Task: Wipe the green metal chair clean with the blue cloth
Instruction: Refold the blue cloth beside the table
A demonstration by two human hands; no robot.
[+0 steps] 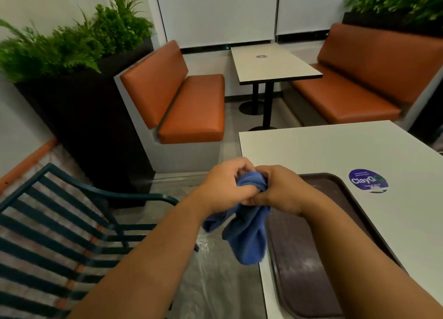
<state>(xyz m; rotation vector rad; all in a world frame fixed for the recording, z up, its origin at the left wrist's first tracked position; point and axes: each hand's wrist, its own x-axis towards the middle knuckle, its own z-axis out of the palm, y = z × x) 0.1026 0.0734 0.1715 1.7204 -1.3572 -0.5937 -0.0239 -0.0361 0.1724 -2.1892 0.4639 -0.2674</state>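
Observation:
The blue cloth (247,232) hangs bunched in front of me, over the gap between chair and table. My left hand (225,184) and my right hand (280,189) meet at its top, and both grip it with curled fingers. The cloth's lower folds dangle below my hands. The green metal chair (55,227) stands at the lower left, its slatted seat and curved armrest showing. Neither hand touches the chair.
A white table (335,150) with a round purple sticker (368,181) and a brown tray (311,258) is at the right. Clear plastic sheeting (211,270) covers the floor below. Orange booth seats (189,107), another table (271,64) and dark planters (79,107) stand beyond.

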